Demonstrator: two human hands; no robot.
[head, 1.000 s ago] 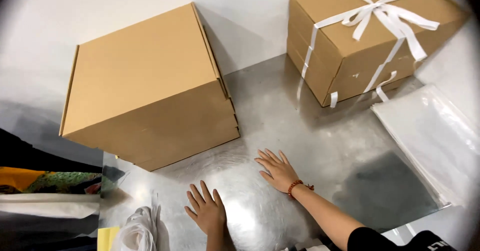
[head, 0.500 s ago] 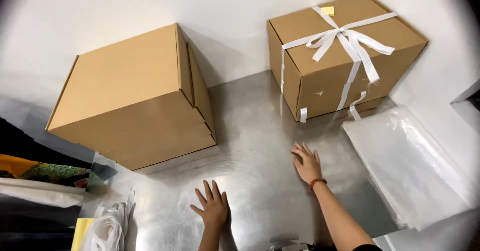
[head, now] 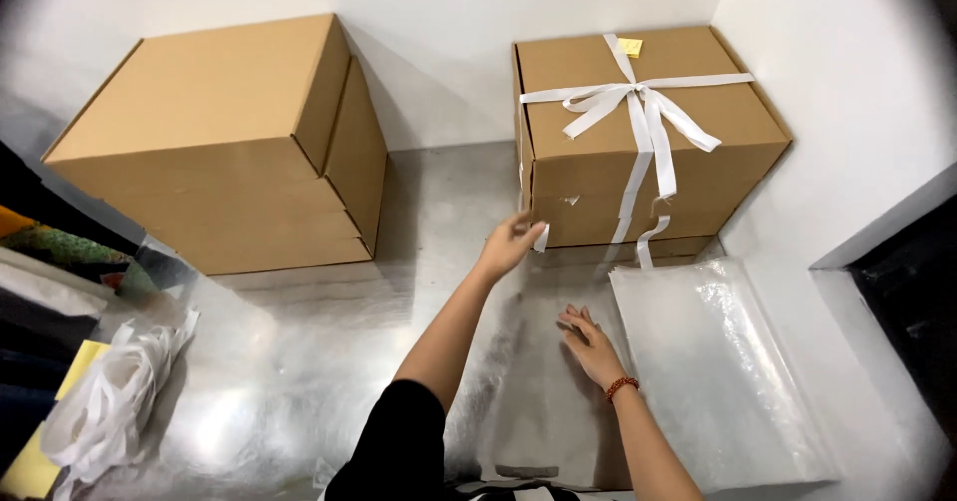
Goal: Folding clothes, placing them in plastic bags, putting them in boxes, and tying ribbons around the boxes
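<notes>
**Hands at the ribboned box on a steel table**

Steel tabletop, dull and reflective, is filling most of the view and bearing everything else. Standing on its far left is the largest thing, a plain brown cardboard box with its lid shut, set against the white wall. Sitting at the far right corner is a second brown cardboard box tied with a white ribbon, the ribbon crossing on the lid in a loose bow and running down the front face (a small yellow tag is lying near the lid's back edge). Just in front of that box, a clear plastic sheet or bag is lying flat on the table, reaching toward the near edge. At the near left, a bundle of white ribbon is lying in a loose heap, well apart from both boxes.

The left hand is reaching forward in a black sleeve, its fingers loosely curled at the lower front corner of the ribboned box and touching it there; whether it is pinching a ribbon end cannot be told. The right hand, wearing a red bead bracelet, is lying open and flat, palm down, holding nothing, just beside the plastic sheet's left edge.
</notes>
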